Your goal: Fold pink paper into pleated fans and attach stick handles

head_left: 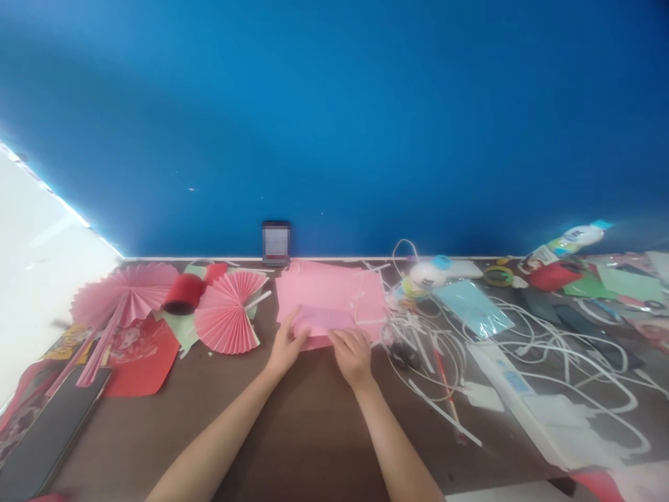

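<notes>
A sheet of pink paper (321, 321) lies in front of me over more pink paper (318, 282), with its near edge towards me. At that edge's left end my left hand (285, 343) grips the sheet, thumb on top and the other fingers along its side. My right hand (352, 354) is closed at the right end of the same edge, its bent fingers pressed together on the paper. The undersides of both hands are hidden. Two pleated pink paper fans (230, 314) lie to the left, the farther one on a long pink handle.
A red roll (184, 293) stands by the fans, and a dark phone (52, 425) lies at the left front. On the right are scissors (405, 354), tangled white cables (569, 341), a power strip (515, 390) and a glue bottle (426, 273). A blue wall (334, 125) rises behind.
</notes>
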Available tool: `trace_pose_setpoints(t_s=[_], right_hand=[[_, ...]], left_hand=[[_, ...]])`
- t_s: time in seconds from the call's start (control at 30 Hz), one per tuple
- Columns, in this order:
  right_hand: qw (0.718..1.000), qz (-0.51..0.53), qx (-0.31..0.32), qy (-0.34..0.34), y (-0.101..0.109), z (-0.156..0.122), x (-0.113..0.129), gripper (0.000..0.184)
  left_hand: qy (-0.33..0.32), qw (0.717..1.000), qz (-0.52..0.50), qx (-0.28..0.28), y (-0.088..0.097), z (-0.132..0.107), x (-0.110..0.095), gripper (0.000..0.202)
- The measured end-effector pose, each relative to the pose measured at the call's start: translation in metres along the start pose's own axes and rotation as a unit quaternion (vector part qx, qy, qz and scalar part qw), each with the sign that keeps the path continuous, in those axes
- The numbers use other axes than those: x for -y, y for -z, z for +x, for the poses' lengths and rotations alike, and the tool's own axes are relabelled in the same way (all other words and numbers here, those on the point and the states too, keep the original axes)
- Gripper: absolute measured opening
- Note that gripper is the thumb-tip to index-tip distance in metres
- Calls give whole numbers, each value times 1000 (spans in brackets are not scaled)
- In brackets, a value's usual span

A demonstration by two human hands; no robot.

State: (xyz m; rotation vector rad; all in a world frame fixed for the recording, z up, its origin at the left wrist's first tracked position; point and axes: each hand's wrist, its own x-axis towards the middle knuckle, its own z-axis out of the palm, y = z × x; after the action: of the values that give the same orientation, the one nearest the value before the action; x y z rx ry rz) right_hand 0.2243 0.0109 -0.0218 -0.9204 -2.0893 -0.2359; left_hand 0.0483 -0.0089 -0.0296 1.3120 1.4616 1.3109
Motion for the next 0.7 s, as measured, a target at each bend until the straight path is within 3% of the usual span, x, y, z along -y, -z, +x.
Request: trace_pose_setpoints(t_s=[0.1,0.27,0.37,0.47,0.53,0.7], right_hand=[[1000,-3,15,-15,-2,2,2,25],[998,-1,-11,-65,-8,4,2,15],[991,41,-37,-124,-9,7,2,13],[969,130,-47,-206,-7,8,5,25],[931,211,-51,-293,-7,7,8,36],[769,384,-73,-507,-13,-1,10,50]], left_hand=[[14,999,-37,20,1,3,1,42],[27,993,-111,-4,0,4,3,39],[41,987,-158,-5,-1,3,2,42],[55,977,-207,-5,-1,4,1,43],[66,972,-227,-1,-1,4,0,44],[75,972,-222,20,0,3,-4,43]])
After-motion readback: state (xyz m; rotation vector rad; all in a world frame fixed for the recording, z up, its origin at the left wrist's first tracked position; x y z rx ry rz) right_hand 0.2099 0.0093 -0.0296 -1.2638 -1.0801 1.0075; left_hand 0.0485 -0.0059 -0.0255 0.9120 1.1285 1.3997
